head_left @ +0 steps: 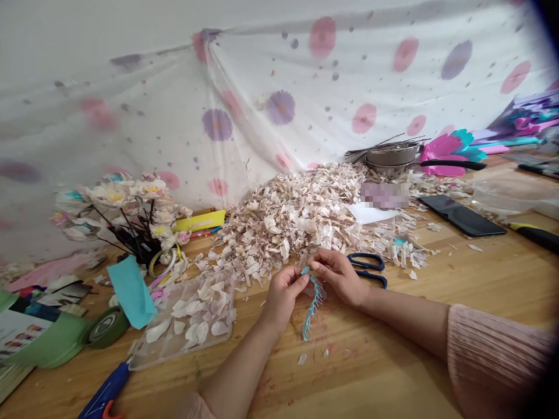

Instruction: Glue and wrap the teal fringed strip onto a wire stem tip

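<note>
A turquoise fringed paper strip hangs down from between my hands, its thin cut teeth spread along one side. My left hand pinches its upper end between thumb and forefinger. Close against it, my right hand is closed in a pinch at the top of the strip; what lies between those fingertips is too small to make out. Dark blue-handled scissors lie just behind my right hand, their blades hidden. A large heap of pale dried petals rises beyond both hands.
To the left are a clear compartment tray with petals, a blue glue gun, green tape and a bunch of handmade flowers. On the right lie a black phone, metal bowls and a black-and-yellow handle.
</note>
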`<act>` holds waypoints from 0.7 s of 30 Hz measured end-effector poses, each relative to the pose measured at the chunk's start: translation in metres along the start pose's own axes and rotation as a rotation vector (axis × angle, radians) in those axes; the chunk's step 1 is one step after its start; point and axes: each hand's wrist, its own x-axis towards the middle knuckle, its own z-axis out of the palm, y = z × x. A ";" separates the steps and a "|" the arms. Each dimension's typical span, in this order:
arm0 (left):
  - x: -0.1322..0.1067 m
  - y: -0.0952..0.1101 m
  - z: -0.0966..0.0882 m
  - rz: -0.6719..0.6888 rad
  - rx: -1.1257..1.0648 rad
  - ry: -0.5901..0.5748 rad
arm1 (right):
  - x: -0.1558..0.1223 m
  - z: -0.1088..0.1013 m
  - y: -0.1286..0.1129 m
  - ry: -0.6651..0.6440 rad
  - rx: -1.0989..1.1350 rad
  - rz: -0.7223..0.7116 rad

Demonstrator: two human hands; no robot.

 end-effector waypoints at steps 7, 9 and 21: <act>0.001 -0.001 0.000 0.011 -0.004 0.004 | 0.000 0.002 0.003 -0.029 -0.042 -0.027; 0.002 -0.001 0.000 0.022 0.015 0.014 | 0.000 0.001 0.004 -0.019 -0.112 -0.042; 0.004 -0.009 -0.002 0.097 0.174 0.033 | 0.000 -0.002 0.003 -0.027 -0.277 -0.151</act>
